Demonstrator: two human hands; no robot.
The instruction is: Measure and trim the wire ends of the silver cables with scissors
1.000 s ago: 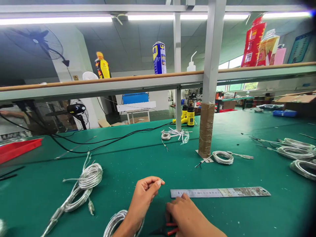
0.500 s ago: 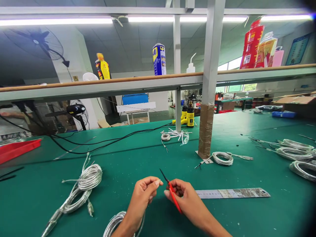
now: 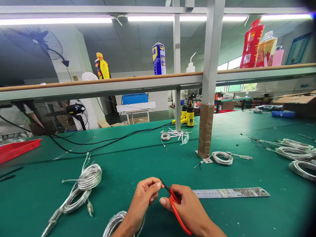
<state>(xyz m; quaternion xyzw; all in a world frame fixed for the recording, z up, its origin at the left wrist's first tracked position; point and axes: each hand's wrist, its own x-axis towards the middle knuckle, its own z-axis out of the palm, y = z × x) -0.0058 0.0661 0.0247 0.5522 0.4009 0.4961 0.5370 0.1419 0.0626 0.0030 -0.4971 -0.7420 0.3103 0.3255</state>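
My left hand (image 3: 147, 195) is closed in a pinch at the middle front, the tiny end between thumb and forefinger probably belonging to the clear-jacketed cable (image 3: 115, 223) coiled under my left wrist. In my right hand (image 3: 187, 203) is a pair of red-handled scissors (image 3: 178, 215), with its dark narrow blades pointing up and left. Their tips reach the left fingertips; whether they touch the cable end cannot be made out. A steel ruler (image 3: 229, 193) lies flat to the right, its left end hidden behind my right hand.
Bundled clear cables (image 3: 87, 177) lie at left, more coils (image 3: 295, 153) at far right. One coiled cable (image 3: 222, 158) rests beside a taped post (image 3: 205, 131). Yellow heat guns (image 3: 189, 117) and white strips (image 3: 176, 133) are behind. A shelf (image 3: 138, 81) crosses above.
The scissors have moved down, their handles spreading further and their tips coming to my left fingertips. My right hand has turned slightly; the left has barely moved.
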